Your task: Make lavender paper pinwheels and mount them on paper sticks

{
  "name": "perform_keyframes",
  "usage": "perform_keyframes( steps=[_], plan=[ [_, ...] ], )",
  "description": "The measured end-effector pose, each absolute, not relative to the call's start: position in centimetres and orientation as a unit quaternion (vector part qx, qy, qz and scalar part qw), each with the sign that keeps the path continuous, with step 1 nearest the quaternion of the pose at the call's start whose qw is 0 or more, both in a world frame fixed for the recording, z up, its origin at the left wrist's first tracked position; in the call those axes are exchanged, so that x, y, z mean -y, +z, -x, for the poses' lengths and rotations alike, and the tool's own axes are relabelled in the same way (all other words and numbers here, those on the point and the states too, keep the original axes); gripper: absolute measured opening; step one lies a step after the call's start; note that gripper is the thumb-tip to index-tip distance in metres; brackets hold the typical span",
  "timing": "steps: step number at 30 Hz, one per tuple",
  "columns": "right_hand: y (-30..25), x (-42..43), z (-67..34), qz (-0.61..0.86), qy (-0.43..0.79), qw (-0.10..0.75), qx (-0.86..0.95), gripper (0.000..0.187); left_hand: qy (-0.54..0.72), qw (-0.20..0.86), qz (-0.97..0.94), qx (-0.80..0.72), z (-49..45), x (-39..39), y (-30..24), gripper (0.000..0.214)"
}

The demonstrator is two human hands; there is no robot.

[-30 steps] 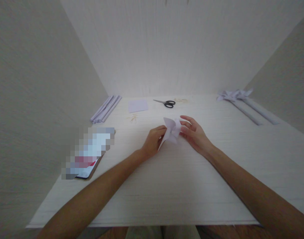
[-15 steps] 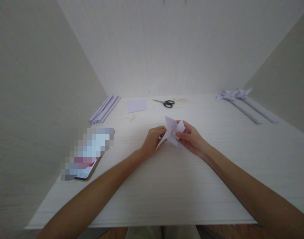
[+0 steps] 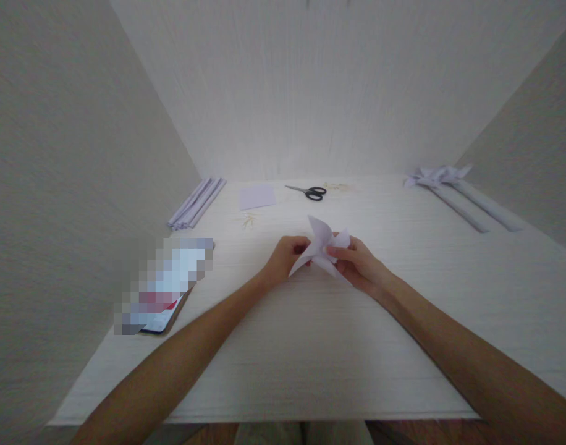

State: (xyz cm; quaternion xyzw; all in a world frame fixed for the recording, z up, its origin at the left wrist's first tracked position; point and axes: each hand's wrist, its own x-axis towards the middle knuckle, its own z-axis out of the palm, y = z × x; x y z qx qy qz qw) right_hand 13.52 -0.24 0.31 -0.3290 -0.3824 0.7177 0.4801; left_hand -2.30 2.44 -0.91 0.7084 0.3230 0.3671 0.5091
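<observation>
A folded pale lilac paper pinwheel (image 3: 321, 248) is held between both hands just above the white table (image 3: 311, 346), near its middle. My left hand (image 3: 285, 256) pinches its left side with curled fingers. My right hand (image 3: 359, 264) grips its right side, thumb pressed on the paper's centre. Several pointed flaps stick up and out from between the fingers.
Black-handled scissors (image 3: 309, 192) and a lilac paper square (image 3: 257, 196) lie at the back. Rolled paper sticks (image 3: 197, 202) rest at the back left, finished pinwheels on sticks (image 3: 450, 185) at the back right. A blurred phone (image 3: 165, 287) lies left. Small pins (image 3: 249, 219) sit near the square. Walls enclose three sides.
My right hand's fingers, spread a second ago, have closed onto the pinwheel. The paper has tilted and risen slightly between both hands.
</observation>
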Motion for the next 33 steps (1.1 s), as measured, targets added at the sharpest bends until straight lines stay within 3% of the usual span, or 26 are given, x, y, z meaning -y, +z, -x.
perform_keyframes(
  steps=[8, 15, 33],
  plan=[
    [0.24, 0.38, -13.24, 0.339, 0.733, 0.486, 0.334, 0.014, 0.359, 0.507, -0.729, -0.286, 2.59, -2.4, -0.62, 0.014],
    [0.19, 0.14, -13.43, 0.305, 0.755, 0.512, 0.275, 0.015, 0.431, 0.445, -0.692, -0.37, 2.18, -2.5, -0.19, 0.009],
    [0.78, -0.15, -14.15, 0.352, 0.762, 0.523, 0.149, 0.011, 0.458, 0.469, -0.604, -0.454, 1.85, -3.06, -0.73, 0.014]
  ],
)
